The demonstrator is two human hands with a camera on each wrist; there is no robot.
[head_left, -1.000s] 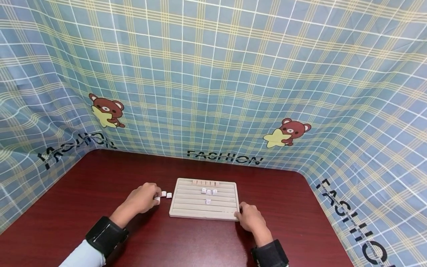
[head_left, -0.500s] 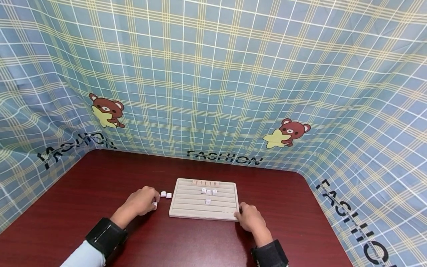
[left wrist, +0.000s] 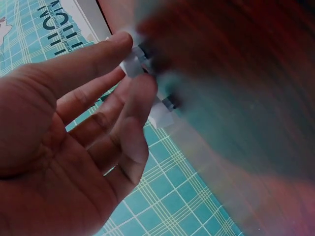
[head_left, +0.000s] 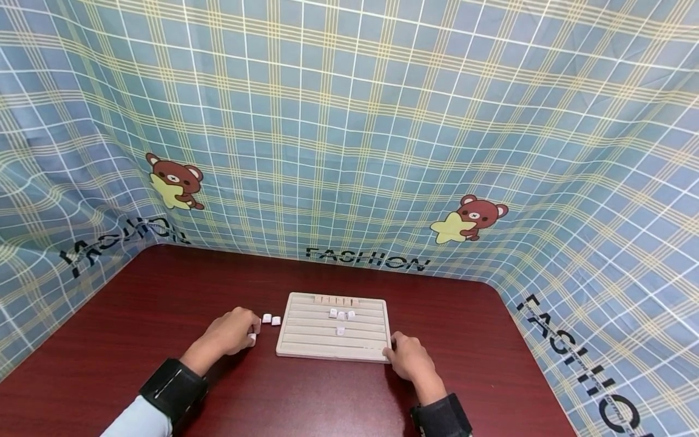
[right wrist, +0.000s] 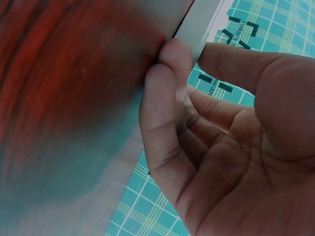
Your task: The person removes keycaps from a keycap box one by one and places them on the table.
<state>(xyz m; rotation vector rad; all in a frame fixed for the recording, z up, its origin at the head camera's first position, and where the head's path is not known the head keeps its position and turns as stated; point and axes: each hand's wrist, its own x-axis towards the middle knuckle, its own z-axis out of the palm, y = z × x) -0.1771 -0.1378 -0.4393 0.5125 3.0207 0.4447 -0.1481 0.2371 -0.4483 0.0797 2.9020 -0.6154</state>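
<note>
Between thumb and fingertip, my left hand pinches a small white keycap, just above or on the table left of the tray. Two more white keycaps, a left one and a right one, lie between that hand and the tray. The pale grooved tray lies flat in the middle of the table. Gripping its near right corner is my right hand, thumb on one side of the rim and fingers on the other. Several white keycaps sit on the tray's grooves.
A row of peach-coloured small pieces stands along the tray's far groove. The dark red table ends at a checked cloth that hangs behind and at both sides.
My left hand has drawn slightly back toward me with the keycap, away from the two loose ones. The right hand stays on the tray's corner.
</note>
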